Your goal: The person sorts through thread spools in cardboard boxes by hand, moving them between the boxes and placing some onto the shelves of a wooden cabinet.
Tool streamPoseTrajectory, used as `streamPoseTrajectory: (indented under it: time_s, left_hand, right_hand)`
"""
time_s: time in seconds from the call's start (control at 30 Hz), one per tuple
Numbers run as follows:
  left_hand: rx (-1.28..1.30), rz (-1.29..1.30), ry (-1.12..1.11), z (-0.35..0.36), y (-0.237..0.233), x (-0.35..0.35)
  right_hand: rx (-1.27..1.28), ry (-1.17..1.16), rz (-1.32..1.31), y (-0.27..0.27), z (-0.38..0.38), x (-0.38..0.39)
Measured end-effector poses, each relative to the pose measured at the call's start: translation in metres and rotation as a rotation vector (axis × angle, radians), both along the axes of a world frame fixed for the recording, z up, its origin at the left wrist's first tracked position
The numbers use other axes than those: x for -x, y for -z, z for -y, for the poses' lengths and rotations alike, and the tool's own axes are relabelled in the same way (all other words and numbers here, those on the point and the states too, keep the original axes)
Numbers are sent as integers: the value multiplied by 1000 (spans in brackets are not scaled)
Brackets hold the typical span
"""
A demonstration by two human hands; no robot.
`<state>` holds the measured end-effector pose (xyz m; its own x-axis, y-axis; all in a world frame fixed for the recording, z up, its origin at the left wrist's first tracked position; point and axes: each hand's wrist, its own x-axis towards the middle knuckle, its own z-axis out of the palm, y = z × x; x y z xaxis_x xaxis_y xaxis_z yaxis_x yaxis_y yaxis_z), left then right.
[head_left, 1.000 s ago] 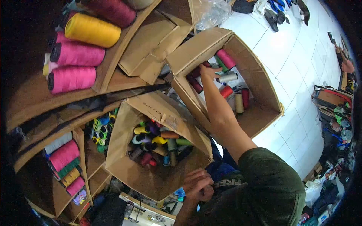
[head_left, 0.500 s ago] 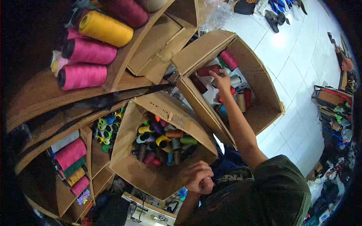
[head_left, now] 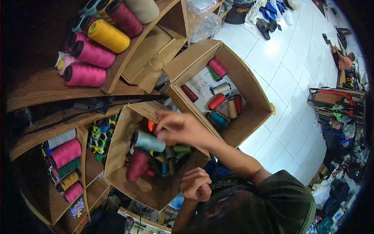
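My right grip (head_left: 177, 126) has swung from far box (head_left: 251, 121) to above near box (head_left: 134, 193), pale spool (head_left: 151, 142) blurred at its fingertips, hold unclear to me, left grip (head_left: 196, 184) curled; transfer seems underway.

Sewing workshop, apparently — thread cones (head_left: 85, 75) on wooden shelving (head_left: 43, 87), spools (head_left: 216, 101) in cardboard boxes (head_left: 251, 121).

Far carton (head_left: 253, 105), quantity one: eight visible thread spools (head_left: 216, 101), one each in pink, green, white, maroon, red, dark red, beige and teal. Beside the far carton: one near carton (head_left: 144, 195); its thread spools overlap and cannot be fully counted. Left of the far carton: one upper shelf (head_left: 50, 87), five front-row thread cones (head_left: 109, 36); one lower shelf (head_left: 39, 175), five front-row thread rolls (head_left: 66, 153).
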<state>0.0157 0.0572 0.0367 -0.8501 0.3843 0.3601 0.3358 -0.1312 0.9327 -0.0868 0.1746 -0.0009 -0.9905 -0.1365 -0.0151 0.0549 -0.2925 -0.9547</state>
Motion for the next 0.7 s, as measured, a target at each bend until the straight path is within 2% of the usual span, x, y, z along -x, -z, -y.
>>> streamPoseTrajectory:
  time_s: [0.03,0.07,0.1,0.13,0.17,0.23,0.33,0.37,0.4,0.47,0.5,0.67,0.7]
  left_hand:
    - [7,7,-1,1,0,0]
    - [17,16,2,3,1,-1]
    - [28,24,4,5,3,-2]
    - [41,33,10,6,4,-2]
    - [26,26,2,6,8,-2]
    - [-6,16,-13,4,17,-3]
    - [73,66,-20,5,21,-5]
    - [86,72,-31,4,21,-3]
    - [102,79,-44,3,17,-2]
    - [111,92,-47,3,19,3]
    - [106,107,-35,7,20,4]
    - [51,111,-50,9,24,4]
    - [11,105,-61,6,29,2]
  right_hand:
    - [89,152,136,14,-13,2]
    - [-78,349,161,40,-24,9]
    - [0,501,397,64,-37,17]
    - [-139,653,411,126,-52,28]
    - [-453,664,434,191,-66,38]
    - [-760,420,597,251,-77,54]
    - [-1042,89,494,310,-63,65]
    - [-1037,19,643,352,-52,71]
    - [-1048,78,645,367,-48,69]
    - [-1070,193,638,380,-42,68]
    - [-1079,44,644,349,-53,68]
    - [-1378,-29,415,301,-137,53]
    - [-1354,-96,507,280,-157,46]
